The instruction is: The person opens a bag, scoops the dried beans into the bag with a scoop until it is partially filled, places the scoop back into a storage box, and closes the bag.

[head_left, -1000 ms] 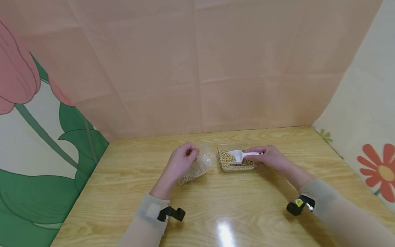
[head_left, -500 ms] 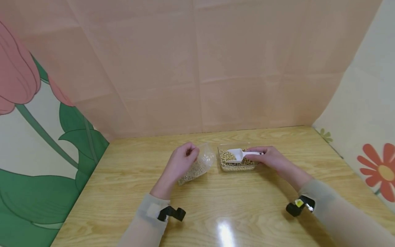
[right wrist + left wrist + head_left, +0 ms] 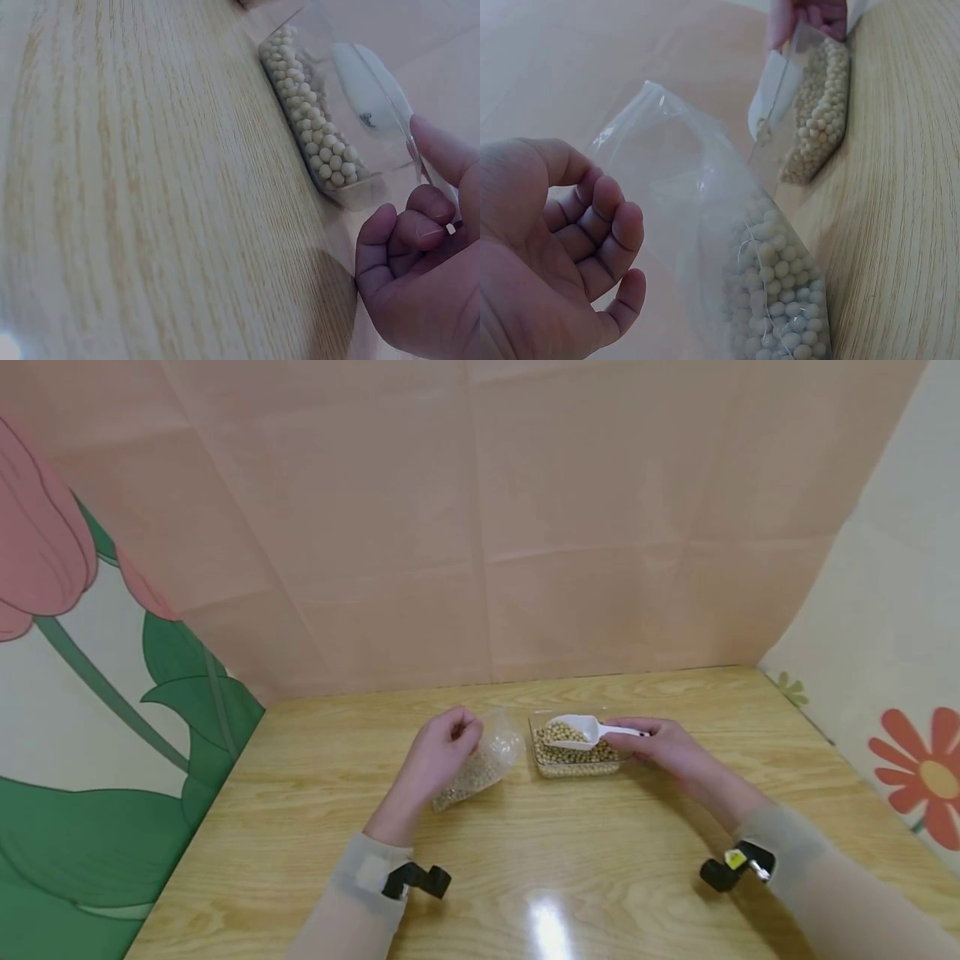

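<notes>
My right hand (image 3: 666,746) grips the handle of a white scoop (image 3: 591,727), which carries a heap of pale soybeans (image 3: 564,732). The scoop is over a clear rectangular container (image 3: 577,770) that holds more soybeans. In the right wrist view, the scoop (image 3: 367,86) shows through the container's clear wall, above the beans inside. To the left, my left hand (image 3: 441,750) pinches the upper edge of a clear plastic bag (image 3: 671,169) between thumb and index finger, the other fingers loosely curled. Soybeans (image 3: 780,300) fill the bag's lower part, which stands on the table.
Both bag and container stand on a wood-grain table (image 3: 570,843). A pink sheet (image 3: 480,568) hangs behind it, and flower-printed panels flank it left and right. A black wrist mount (image 3: 420,878) sits on each forearm.
The scoop has come up out of the soybeans and slightly to the right, now loaded with beans. My left hand and the bag have stayed in place.
</notes>
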### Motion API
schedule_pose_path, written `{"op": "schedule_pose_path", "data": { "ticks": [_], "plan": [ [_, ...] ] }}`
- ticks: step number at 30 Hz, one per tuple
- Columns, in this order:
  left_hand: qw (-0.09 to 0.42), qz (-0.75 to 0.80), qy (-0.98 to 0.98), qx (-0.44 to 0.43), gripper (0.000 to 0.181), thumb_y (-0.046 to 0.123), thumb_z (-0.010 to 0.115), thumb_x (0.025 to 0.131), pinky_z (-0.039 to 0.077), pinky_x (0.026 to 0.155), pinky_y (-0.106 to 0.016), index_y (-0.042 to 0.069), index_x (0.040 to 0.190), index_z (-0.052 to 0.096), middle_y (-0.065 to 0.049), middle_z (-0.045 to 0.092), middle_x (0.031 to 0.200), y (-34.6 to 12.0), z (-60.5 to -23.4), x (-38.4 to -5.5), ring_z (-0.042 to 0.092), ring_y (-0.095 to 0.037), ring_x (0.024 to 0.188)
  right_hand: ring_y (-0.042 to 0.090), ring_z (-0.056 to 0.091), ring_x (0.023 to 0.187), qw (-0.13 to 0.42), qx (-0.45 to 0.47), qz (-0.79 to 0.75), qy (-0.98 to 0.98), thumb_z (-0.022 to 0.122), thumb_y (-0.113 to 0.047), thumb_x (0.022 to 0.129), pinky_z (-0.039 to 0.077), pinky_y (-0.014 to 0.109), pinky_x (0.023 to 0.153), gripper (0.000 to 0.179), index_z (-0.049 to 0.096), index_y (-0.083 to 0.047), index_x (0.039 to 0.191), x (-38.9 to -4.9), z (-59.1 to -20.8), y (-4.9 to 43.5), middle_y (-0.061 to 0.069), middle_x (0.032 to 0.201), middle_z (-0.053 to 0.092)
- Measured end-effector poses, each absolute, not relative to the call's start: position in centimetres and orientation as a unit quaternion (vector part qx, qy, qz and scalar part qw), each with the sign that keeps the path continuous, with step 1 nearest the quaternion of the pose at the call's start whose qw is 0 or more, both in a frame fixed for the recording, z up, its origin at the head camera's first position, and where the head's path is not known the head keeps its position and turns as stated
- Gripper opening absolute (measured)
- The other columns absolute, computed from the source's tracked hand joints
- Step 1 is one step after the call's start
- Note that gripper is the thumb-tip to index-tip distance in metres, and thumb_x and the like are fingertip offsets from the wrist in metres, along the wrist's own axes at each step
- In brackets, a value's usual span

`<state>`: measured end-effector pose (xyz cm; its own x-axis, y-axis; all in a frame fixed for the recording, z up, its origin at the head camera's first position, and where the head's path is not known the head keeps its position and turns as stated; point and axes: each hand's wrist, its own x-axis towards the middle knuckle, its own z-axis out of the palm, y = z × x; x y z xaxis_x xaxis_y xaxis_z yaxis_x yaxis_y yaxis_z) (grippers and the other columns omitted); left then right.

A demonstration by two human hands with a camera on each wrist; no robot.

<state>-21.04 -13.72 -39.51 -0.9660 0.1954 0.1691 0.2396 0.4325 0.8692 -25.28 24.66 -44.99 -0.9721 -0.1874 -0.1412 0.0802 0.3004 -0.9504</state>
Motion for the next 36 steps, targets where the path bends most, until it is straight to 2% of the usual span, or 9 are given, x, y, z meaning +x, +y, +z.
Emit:
{"op": "schedule_pose_path", "data": {
  "ticks": [4,7,10,17,23,29,36],
  "plan": [
    [0.021,-0.518,-0.845,-0.126,0.026,0.025,0.059,0.115,0.044,0.065,-0.035,0.014,0.093,0.064,-0.002,0.06,0.08,-13.7,-39.5,-21.0,0.05,-0.018,0.068,0.006,0.069,0.107,0.115,-0.033,-0.61,0.783,0.082,-0.031,0.103,0.056,0.026,0.09,0.054,0.068,-0.004,0.148,-25.0,-45.1,25.1,-0.012,0.12,0.078],
    [0.021,-0.52,-0.845,-0.125,0.026,0.025,0.059,0.115,0.044,0.065,-0.035,0.013,0.093,0.064,-0.002,0.06,0.08,-13.7,-39.4,-20.9,0.05,-0.018,0.068,0.007,0.067,0.096,0.113,-0.024,-0.62,0.776,0.081,-0.03,0.104,0.055,0.026,0.083,0.046,0.072,-0.008,0.144,-24.8,-44.9,25.4,-0.012,0.105,0.076],
    [0.019,-0.522,-0.844,-0.126,0.026,0.025,0.059,0.115,0.045,0.065,-0.035,0.011,0.095,0.066,-0.002,0.06,0.081,-13.7,-39.3,-20.8,0.05,-0.019,0.068,0.009,0.062,0.087,0.112,-0.021,-0.631,0.768,0.08,-0.029,0.105,0.055,0.028,0.081,0.037,0.076,-0.013,0.138,-24.5,-44.6,25.6,-0.012,0.099,0.071],
    [0.018,-0.52,-0.845,-0.127,0.028,0.025,0.059,0.115,0.045,0.065,-0.035,0.004,0.1,0.068,-0.003,0.062,0.082,-13.7,-39.3,-20.8,0.051,-0.019,0.068,0.009,0.064,0.102,0.11,-0.027,-0.666,0.737,0.077,-0.022,0.107,0.059,0.029,0.09,0.023,0.081,-0.018,0.13,-24.0,-43.5,26.0,-0.016,0.127,0.071],
    [0.019,-0.52,-0.844,-0.13,0.029,0.025,0.058,0.115,0.045,0.066,-0.036,0.001,0.102,0.068,-0.003,0.061,0.082,-13.8,-39.4,-20.9,0.051,-0.019,0.069,0.012,0.063,0.11,0.107,-0.043,-0.666,0.737,0.074,-0.02,0.109,0.058,0.029,0.093,0.021,0.082,-0.021,0.128,-23.5,-42.3,26.0,-0.016,0.127,0.072],
    [0.021,-0.519,-0.844,-0.136,0.028,0.025,0.058,0.115,0.045,0.066,-0.035,0.001,0.102,0.069,-0.003,0.061,0.082,-13.8,-39.5,-20.9,0.051,-0.019,0.069,0.011,0.064,0.108,0.107,-0.045,-0.659,0.744,0.074,-0.021,0.109,0.058,0.027,0.093,0.019,0.082,-0.022,0.126,-23.0,-41.2,25.6,-0.014,0.129,0.07],
    [0.017,-0.524,-0.84,-0.137,0.03,0.024,0.058,0.115,0.045,0.066,-0.035,-0.001,0.104,0.069,-0.003,0.061,0.082,-13.8,-39.3,-20.8,0.051,-0.019,0.069,0.014,0.063,0.114,0.114,-0.056,-0.646,0.753,0.077,-0.025,0.107,0.057,0.027,0.096,0.034,0.076,-0.012,0.139,-22.4,-39.6,24.1,-0.006,0.141,0.063]
  ]
}}
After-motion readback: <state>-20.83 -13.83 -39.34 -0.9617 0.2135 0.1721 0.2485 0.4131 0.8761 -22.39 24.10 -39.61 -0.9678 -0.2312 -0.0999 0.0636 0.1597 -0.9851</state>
